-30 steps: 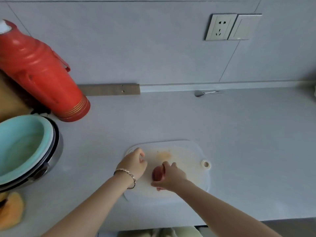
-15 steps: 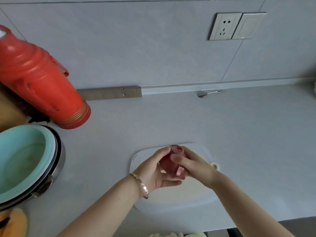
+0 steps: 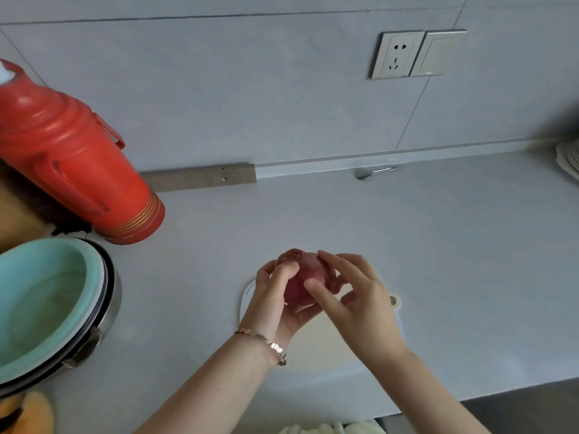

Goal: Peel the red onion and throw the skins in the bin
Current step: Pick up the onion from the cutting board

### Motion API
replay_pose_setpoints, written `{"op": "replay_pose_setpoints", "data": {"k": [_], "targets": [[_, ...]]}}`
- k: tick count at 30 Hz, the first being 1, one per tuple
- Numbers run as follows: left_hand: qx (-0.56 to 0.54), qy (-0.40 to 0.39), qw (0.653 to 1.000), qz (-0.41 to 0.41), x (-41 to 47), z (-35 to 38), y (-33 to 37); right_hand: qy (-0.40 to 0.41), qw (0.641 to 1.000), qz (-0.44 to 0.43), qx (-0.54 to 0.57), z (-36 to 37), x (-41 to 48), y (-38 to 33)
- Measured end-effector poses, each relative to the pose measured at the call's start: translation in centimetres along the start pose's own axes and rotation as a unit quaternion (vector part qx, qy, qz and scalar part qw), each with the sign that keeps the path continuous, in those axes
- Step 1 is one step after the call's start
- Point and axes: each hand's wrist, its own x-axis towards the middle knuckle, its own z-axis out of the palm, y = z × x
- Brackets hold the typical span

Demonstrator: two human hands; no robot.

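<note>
- The grey tiled wall [image 3: 250, 89] fills the upper half of the view. It carries a silver socket [image 3: 396, 54] and a switch [image 3: 438, 53] side by side at upper right.
- The pale grey table [image 3: 454, 245] runs along the wall, with a wooden strip [image 3: 200, 177] set into the joint between them.
- A red thermos flask [image 3: 72, 164] stands at far left on the table, close to the wall.
- In front of the flask, a teal basin [image 3: 47, 302] sits nested inside a steel pot [image 3: 103, 324]. Only the basin's smooth green inner wall shows.
- A white cutting board [image 3: 316, 346] lies on the table near its front edge, largely covered by the forearms.
- A stack of white plates [image 3: 568, 161] pokes in at the right edge.
- The left grip [image 3: 275, 296], with a bracelet [image 3: 266, 341] on its wrist, cups the red onion [image 3: 300, 283], its fingers curled round the left side.
- The right grip [image 3: 360, 302] pinches the same onion, thumb on its front and forefinger on its top.
- The onion is held in the air over the far edge of the board. A flap of loose skin [image 3: 289, 256] stands up at its top left.
- A metal spoon [image 3: 374, 172] lies at the foot of the wall.
- A second ago the onion was down at the board under the right grip alone, and the left grip was beside it. Half a second ago both grips were already on it, and now it is lifted between them.
</note>
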Motion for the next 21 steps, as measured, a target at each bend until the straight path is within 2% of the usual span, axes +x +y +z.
{"op": "replay_pose_setpoints", "data": {"k": [4,9,15,17,18,19,21], "targets": [[0.027,-0.003,1.000,0.011,-0.6,0.2,0.0,0.059,0.997,-0.049,0.025,0.0,-0.1,0.3],[0.052,0.043,0.998,-0.005,-1.0,0.5,-0.5,0.048,0.994,-0.101,0.019,-0.7,-0.5,1.0],[0.087,0.068,0.994,-0.005,-1.7,0.8,-0.9,0.047,0.995,-0.080,-0.034,-0.5,-0.7,1.5],[0.098,0.063,0.993,-0.018,-2.0,0.9,-0.9,0.028,0.998,0.021,0.044,-0.7,-0.6,1.4],[0.103,0.066,0.992,-0.023,-2.2,1.0,-0.8,0.023,0.988,0.081,0.133,-0.9,-0.5,1.3],[0.108,0.069,0.991,-0.026,-2.4,1.1,-0.7,0.020,0.960,0.136,0.243,-1.2,-0.3,1.3],[0.112,0.068,0.991,-0.036,-2.6,1.2,-0.7,0.014,0.861,0.217,0.460,-2.0,0.1,1.4]]}}
